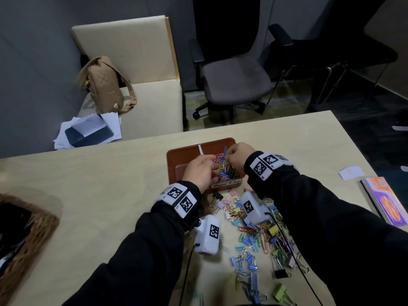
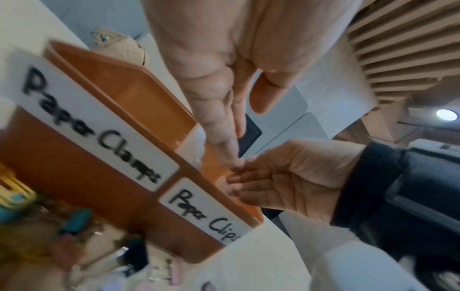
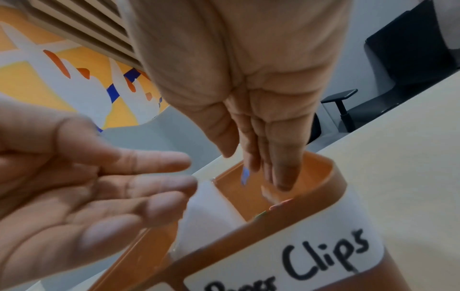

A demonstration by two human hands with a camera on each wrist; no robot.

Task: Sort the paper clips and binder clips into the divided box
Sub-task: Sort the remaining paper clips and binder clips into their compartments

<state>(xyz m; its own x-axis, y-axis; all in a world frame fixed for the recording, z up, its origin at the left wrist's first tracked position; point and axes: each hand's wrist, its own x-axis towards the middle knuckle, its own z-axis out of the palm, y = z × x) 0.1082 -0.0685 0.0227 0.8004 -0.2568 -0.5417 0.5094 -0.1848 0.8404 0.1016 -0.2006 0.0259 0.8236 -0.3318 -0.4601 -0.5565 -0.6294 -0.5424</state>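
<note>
The brown divided box (image 1: 176,155) stands mid-table with labels "Paper Clamps" (image 2: 92,126) and "Paper Clips" (image 2: 204,212) and a white divider (image 3: 209,212). Both hands hover over its right compartment, above a heap of coloured paper clips (image 1: 223,168). My left hand (image 1: 209,167) has straight fingers (image 2: 226,149) pointing down, meeting the right hand's fingertips. My right hand (image 1: 231,157) also points straight fingers (image 3: 281,173) into the "Paper Clips" compartment (image 3: 248,196), where a blue clip (image 3: 245,176) hangs in the air. Neither hand grips anything in the wrist views.
A loose pile of coloured paper clips and binder clips (image 1: 260,237) covers the table in front of the box, under my forearms. A wicker basket (image 1: 28,235) sits at the left edge, a colourful notebook (image 1: 388,202) and white card (image 1: 351,173) at the right.
</note>
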